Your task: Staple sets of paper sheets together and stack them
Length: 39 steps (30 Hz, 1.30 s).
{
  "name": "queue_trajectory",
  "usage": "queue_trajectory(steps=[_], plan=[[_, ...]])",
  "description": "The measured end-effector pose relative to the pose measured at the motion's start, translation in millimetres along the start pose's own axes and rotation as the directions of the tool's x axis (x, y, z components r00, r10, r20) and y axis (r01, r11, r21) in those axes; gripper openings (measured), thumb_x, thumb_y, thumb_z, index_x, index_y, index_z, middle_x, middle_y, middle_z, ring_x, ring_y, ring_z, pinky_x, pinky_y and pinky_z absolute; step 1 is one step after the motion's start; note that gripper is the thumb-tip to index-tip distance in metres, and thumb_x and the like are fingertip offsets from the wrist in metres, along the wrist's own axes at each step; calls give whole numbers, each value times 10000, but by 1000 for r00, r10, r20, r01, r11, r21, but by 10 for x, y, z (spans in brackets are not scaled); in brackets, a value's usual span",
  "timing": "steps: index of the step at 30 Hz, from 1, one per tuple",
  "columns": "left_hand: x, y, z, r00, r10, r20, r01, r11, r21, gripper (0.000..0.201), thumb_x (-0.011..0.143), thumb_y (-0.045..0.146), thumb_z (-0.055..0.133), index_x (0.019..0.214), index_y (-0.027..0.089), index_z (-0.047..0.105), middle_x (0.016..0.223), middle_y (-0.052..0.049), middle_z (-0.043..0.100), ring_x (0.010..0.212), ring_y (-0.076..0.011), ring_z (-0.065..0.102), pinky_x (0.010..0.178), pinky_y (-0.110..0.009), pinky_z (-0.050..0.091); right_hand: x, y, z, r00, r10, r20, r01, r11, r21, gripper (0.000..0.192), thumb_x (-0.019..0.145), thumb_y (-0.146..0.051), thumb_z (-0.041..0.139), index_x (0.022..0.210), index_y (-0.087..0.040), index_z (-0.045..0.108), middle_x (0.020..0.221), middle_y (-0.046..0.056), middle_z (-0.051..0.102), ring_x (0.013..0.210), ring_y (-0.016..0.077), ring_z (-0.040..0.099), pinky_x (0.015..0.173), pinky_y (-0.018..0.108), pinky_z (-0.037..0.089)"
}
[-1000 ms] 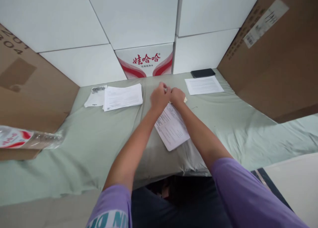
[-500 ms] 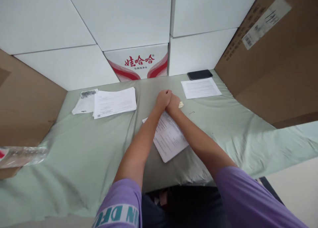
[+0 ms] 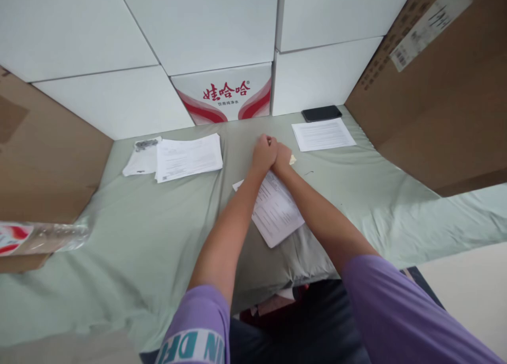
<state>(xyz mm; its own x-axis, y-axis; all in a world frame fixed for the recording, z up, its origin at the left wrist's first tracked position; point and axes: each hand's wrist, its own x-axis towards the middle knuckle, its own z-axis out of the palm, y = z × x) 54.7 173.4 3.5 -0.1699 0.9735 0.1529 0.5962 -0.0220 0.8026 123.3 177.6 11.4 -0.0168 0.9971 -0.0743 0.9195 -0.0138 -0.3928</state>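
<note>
My left hand (image 3: 264,152) and my right hand (image 3: 282,156) are pressed together, both with curled fingers, just above the far end of a stack of printed sheets (image 3: 277,211). Whatever lies between the fingers is hidden. The stack sits at a slant on the green cloth (image 3: 178,221), partly covered by my forearms. A small cream-coloured scrap (image 3: 292,159) shows beside my right hand. A short dark thread-like piece (image 3: 309,172) lies further right on the cloth.
Left are more printed sheets (image 3: 190,157) and a clear bag with dark small parts (image 3: 143,155). A black phone (image 3: 321,113) and another sheet (image 3: 324,134) lie right. White boxes (image 3: 222,92) stand behind, cardboard boxes (image 3: 439,105) at the sides; a plastic bottle (image 3: 51,236) lies left.
The whole view has shifted slightly, so the table's things appear a little higher and further right. My hands stay together over the stack, with the left fingers turned slightly.
</note>
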Motion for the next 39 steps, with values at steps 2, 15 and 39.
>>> queue_trajectory(steps=[2,15,39], plan=[[-192,-64,-116,999,-33,-32,33,999,14,271,995,249,370,1118,162,596,1181,-153,682,1084,-206,621,969,-313,432,5,-6,3,998,15,-56,-17,999,-33,370,1012,-270,407,1117,-121,729,1120,209,726,1070,281,687,909,363,496],[-987,-280,-449,995,-93,38,63,867,494,557,796,551,724,1159,138,629,1201,-202,648,1191,-361,556,1018,-452,384,-25,20,-14,959,86,-271,-53,990,127,374,996,-363,350,992,-198,685,1030,118,712,957,229,633,847,319,453],[-1050,-348,-699,972,37,-230,-100,958,-269,425,953,613,453,1062,211,540,1032,-71,680,1009,-201,659,849,-304,524,-1501,1120,-342,946,-207,-249,318,451,834,839,732,-888,496,1235,-241,674,1227,132,713,1210,296,641,989,443,518]])
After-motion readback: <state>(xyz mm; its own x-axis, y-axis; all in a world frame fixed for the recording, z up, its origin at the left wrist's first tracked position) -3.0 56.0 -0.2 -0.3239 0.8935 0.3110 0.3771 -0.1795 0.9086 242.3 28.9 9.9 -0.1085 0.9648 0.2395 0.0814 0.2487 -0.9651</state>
